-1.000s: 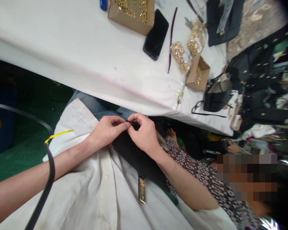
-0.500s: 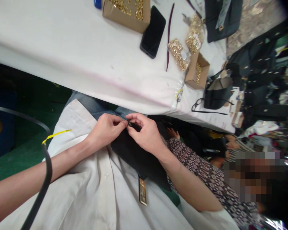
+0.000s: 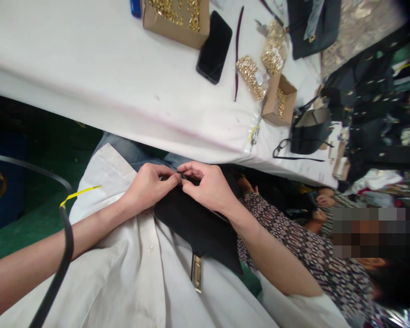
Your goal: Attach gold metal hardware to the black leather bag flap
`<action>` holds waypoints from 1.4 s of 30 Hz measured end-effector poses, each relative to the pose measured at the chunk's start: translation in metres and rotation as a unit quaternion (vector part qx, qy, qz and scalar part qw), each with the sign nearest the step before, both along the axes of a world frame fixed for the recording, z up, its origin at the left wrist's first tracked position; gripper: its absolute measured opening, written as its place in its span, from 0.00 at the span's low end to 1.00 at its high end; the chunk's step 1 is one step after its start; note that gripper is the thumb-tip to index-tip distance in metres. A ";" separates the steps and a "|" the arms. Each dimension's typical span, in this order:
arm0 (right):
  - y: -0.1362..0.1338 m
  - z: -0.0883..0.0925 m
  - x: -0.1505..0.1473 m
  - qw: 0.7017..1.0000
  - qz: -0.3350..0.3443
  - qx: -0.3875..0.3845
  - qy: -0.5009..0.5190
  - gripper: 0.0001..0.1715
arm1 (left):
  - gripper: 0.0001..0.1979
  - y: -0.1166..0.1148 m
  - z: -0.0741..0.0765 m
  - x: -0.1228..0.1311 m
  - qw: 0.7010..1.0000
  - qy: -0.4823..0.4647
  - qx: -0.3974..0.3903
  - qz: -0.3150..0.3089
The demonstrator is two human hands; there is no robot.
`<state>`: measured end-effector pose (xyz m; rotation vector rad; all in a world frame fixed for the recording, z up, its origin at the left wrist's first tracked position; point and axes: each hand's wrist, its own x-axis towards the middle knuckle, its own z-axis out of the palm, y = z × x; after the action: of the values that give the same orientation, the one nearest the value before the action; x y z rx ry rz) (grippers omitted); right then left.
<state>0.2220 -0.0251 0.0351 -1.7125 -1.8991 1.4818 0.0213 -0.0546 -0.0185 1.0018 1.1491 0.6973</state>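
A black leather bag with a gold clasp lies on my lap over a white garment. My left hand and my right hand meet at the bag's top edge. Both pinch a small dark part of the bag between thumb and fingers; the part itself is too small to name. A black strap with a yellow tag crosses my left forearm.
A white table stands just beyond my knees. On it are a cardboard box of gold fittings, a black phone, bags of gold hardware, a smaller box and black bags. Another person in patterned clothing sits at my right.
My hands stay pinched at the bag's top edge. The bag has shifted slightly left on my lap, and its gold clasp now sits a little higher.
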 end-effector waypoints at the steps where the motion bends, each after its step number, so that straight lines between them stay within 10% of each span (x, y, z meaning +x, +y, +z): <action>1: 0.001 0.000 -0.001 1.000 -0.001 -0.002 -0.001 0.16 | 0.12 0.000 -0.001 0.000 1.000 0.001 0.005 -0.001; 42: 0.014 0.005 -0.003 0.996 0.000 -0.072 -0.043 0.15 | 0.08 -0.004 -0.013 -0.002 0.998 -0.043 0.036 -0.015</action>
<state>0.2194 -0.0115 0.0403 -1.8671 -1.8745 1.6045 0.0196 -0.0582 -0.0316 1.0377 1.0393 0.7553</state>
